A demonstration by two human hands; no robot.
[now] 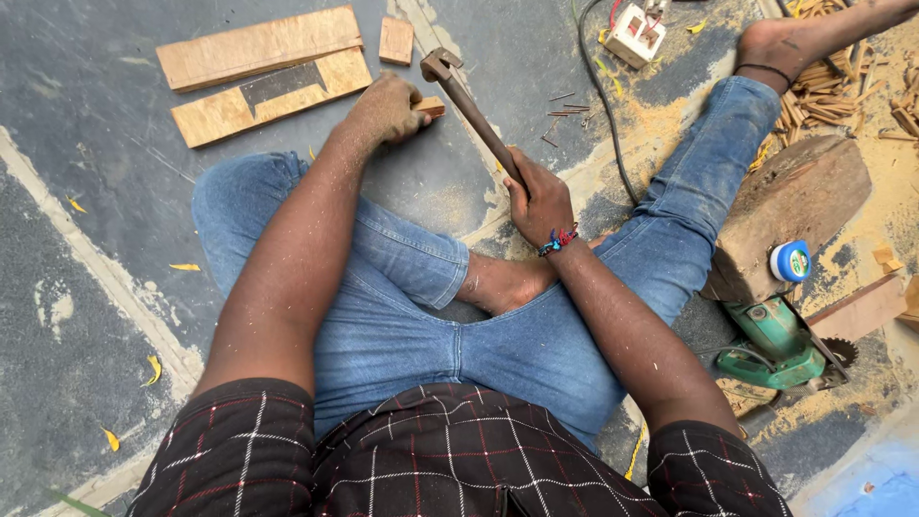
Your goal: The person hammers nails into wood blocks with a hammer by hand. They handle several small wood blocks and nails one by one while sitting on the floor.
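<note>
Hammer in the right hand: the fingers are clenched round the lower end of its rusty brown handle, and the shaft runs diagonally up and to the left from that grip, so the long axis slants away from the body with the clawed metal head at the far top end, raised above the floor. Just left of the shaft, the left hand presses down on a small wooden block, its fingers curled over the piece and grasping it against the floor; only the block's right end shows beyond the knuckles, close under the hammer's shaft. Beyond the left hand lie two long plywood boards side by side, the nearer one with a dark rectangular notch, and a small square offcut just to their right. A white socket box with a black cable sits further right, near loose thin wood slivers. By the person's outstretched leg rests a heavy wooden log with a small round blue-and-white tin against it, and a green power saw lies just below. Sawdust covers the floor on that side.
</note>
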